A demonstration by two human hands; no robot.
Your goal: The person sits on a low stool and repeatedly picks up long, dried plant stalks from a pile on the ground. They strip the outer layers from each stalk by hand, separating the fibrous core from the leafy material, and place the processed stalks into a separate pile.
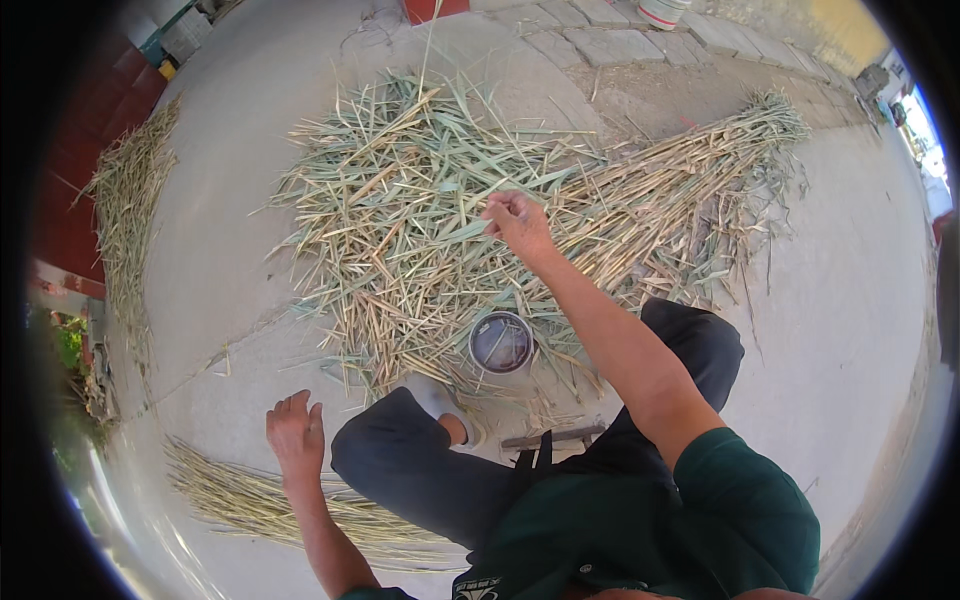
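My left hand (295, 433) is raised left of my bent knee, above a bundle of thin peeled stalks (247, 491) on the ground. Its thumb stands apart from the fingers and it holds nothing. With fingers curled, my right hand (521, 225) is over a wide heap of cut reed pieces and green leaves (390, 217). A leaf shows beside its fingertips, but whether they pinch it is unclear. Close to my feet, a round metal container (501, 343) with dark contents stands at the heap's near edge. To the right lie long uncut reed stalks (660, 180), their leafy tops pointing away.
Another reed bundle (131, 217) rests along a red wall (82, 157) at the left. Beneath me is part of a low wooden stool (553, 436). Stone paving slabs (611, 46) and a white bucket (663, 11) are at the far side.
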